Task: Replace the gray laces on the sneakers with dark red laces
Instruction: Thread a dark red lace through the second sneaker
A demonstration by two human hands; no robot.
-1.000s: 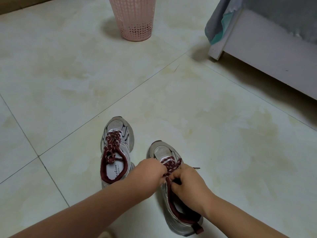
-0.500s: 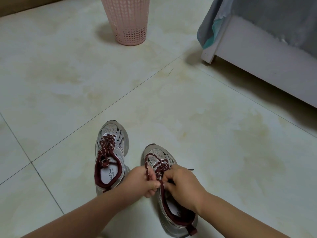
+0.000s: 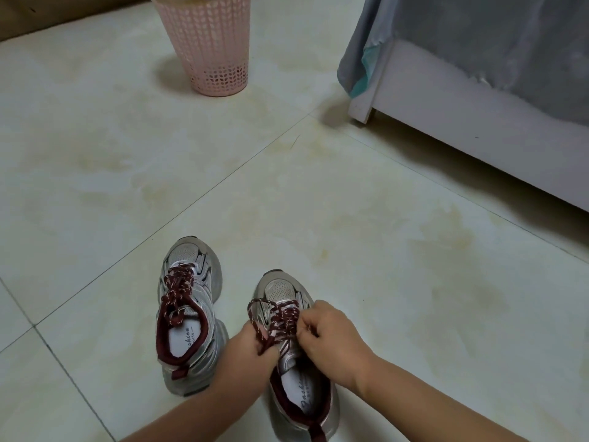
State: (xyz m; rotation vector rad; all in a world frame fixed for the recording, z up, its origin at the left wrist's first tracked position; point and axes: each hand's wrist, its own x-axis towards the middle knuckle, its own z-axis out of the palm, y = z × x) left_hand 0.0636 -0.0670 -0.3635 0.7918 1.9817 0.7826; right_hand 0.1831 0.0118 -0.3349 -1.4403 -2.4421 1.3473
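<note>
Two silver-grey sneakers with dark red collars stand side by side on the tiled floor. The left sneaker (image 3: 188, 317) is laced with a dark red lace (image 3: 178, 288) and nobody touches it. The right sneaker (image 3: 293, 371) carries a dark red speckled lace (image 3: 280, 314) across its eyelets. My left hand (image 3: 251, 352) pinches a loop of that lace at the shoe's left side. My right hand (image 3: 331, 339) grips the lace at the right side, over the tongue. No gray lace is in view.
A pink perforated plastic basket (image 3: 210, 46) stands at the back. A white bed frame (image 3: 462, 122) with a grey blanket (image 3: 478, 33) hanging over it fills the right rear. Pale floor tiles (image 3: 350, 218) stretch between them and the shoes.
The view has tilted down and shifted. My hands have drawn apart on the right sneaker, and a loop of dark red lace now stands out on the shoe's left side.
</note>
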